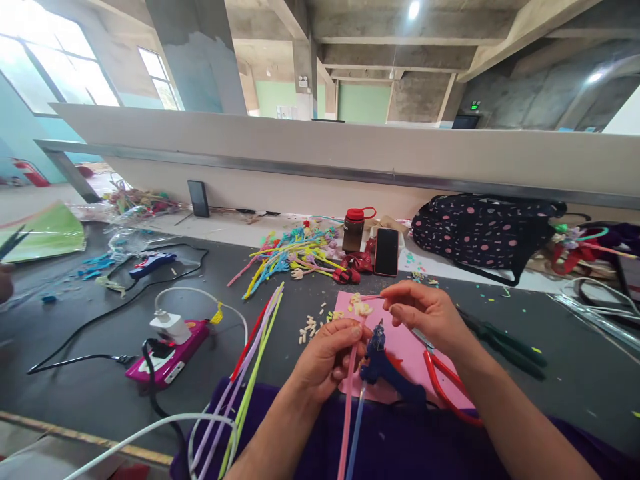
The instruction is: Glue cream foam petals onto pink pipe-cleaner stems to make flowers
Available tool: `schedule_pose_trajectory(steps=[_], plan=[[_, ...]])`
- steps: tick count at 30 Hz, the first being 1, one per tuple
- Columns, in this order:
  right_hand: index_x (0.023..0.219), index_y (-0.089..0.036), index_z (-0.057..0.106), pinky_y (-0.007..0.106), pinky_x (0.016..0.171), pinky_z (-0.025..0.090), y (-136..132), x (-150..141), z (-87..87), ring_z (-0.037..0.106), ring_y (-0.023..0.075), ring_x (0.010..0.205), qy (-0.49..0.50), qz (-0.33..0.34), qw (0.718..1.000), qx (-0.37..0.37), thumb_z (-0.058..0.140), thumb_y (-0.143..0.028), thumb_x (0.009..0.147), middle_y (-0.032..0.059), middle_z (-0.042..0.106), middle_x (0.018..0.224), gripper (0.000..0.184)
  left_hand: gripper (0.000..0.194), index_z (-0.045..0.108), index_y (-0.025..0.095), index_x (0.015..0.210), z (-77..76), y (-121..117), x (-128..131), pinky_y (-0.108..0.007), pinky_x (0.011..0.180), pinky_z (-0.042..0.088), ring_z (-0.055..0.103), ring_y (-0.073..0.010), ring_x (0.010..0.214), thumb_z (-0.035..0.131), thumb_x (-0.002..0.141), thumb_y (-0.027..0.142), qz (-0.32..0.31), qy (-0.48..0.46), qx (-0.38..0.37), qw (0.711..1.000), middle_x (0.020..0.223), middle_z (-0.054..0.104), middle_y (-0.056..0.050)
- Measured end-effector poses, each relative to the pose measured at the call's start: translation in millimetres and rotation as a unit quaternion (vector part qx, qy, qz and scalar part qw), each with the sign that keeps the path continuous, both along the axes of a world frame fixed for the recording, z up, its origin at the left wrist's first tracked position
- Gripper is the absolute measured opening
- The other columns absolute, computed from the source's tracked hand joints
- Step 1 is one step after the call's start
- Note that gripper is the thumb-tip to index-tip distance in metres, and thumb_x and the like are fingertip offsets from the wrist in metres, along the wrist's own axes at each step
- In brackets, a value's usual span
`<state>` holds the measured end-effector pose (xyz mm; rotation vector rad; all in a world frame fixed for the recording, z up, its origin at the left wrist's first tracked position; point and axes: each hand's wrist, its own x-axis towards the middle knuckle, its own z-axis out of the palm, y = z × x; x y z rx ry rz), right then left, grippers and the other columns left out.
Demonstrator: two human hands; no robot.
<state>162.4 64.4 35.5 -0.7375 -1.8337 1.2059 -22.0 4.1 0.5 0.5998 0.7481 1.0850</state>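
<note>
My left hand is closed around a long pink pipe cleaner that runs down towards my lap. At its upper end, just above my left fingertips, sits a small cream flower. Thumb and forefinger of my right hand pinch a thin pink end beside the flower. A blue glue gun with a pale stick in it lies between my hands, nozzle pointing up. Below my right hand are red-handled scissors on a pink sheet. Small cream pieces are scattered left of the sheet.
Loose pipe cleaners and a colourful pile lie left and behind. A magenta power strip trails cables. Dark pliers lie right. A red-lidded bottle, phone and patterned bag stand behind. Another person's hand shows far left.
</note>
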Motion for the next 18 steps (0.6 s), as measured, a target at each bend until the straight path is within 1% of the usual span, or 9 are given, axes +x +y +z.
schedule_pose_trajectory(steps=[3, 6, 8, 14, 18], plan=[[0.086, -0.018, 0.066, 0.021, 0.050, 0.042, -1.4, -4.6, -2.1, 0.056, 0.0099, 0.056, -0.030, -0.012, 0.999, -0.004, 0.059, -0.026, 0.080, -0.0003, 0.062, 0.071, 0.012, 0.024, 0.063, 0.011, 0.070, -1.8, 1.0, -0.2, -0.011, 0.029, 0.012, 0.036, -0.0004, 0.032, 0.074, 0.060, 0.030, 0.010, 0.010, 0.000, 1.000, 0.050, 0.056, 0.001], [0.082, -0.017, 0.066, 0.021, 0.048, 0.041, -3.0, -8.6, -6.1, 0.056, 0.0101, 0.054, -0.067, -0.003, 0.998, 0.007, 0.058, -0.023, 0.080, -0.0005, 0.061, 0.068, 0.010, 0.024, 0.061, 0.012, 0.069, -3.8, 1.8, 0.0, -0.011, 0.029, 0.014, 0.035, 0.0003, 0.032, 0.075, 0.060, 0.028, 0.035, 0.028, 0.019, 0.999, 0.050, 0.056, 0.002], [0.081, -0.016, 0.066, 0.020, 0.049, 0.041, -4.0, -10.8, -9.3, 0.055, 0.0096, 0.054, -0.074, 0.005, 0.997, 0.007, 0.058, -0.022, 0.080, -0.0011, 0.060, 0.066, 0.010, 0.025, 0.059, 0.012, 0.068, -4.7, 2.0, 0.1, -0.012, 0.029, 0.014, 0.032, 0.0009, 0.031, 0.076, 0.058, 0.029, 0.043, 0.030, 0.028, 0.998, 0.049, 0.054, 0.004], [0.077, -0.016, 0.066, 0.020, 0.051, 0.042, -6.3, -16.5, -14.4, 0.052, 0.0085, 0.054, -0.077, 0.041, 0.996, -0.002, 0.057, -0.021, 0.081, -0.0021, 0.056, 0.063, 0.011, 0.029, 0.055, 0.013, 0.064, -4.5, 2.3, 0.8, -0.012, 0.028, 0.013, 0.031, 0.0009, 0.030, 0.078, 0.055, 0.029, 0.040, 0.024, 0.021, 0.999, 0.047, 0.051, 0.005], [0.079, -0.015, 0.066, 0.019, 0.051, 0.041, -7.3, -18.5, -15.5, 0.053, 0.0084, 0.054, -0.090, 0.056, 0.994, -0.003, 0.057, -0.020, 0.082, -0.0019, 0.057, 0.064, 0.011, 0.029, 0.053, 0.014, 0.065, -4.1, 2.3, 0.7, -0.012, 0.028, 0.013, 0.032, 0.0010, 0.030, 0.076, 0.058, 0.029, 0.039, 0.020, 0.019, 0.999, 0.049, 0.053, 0.005]])
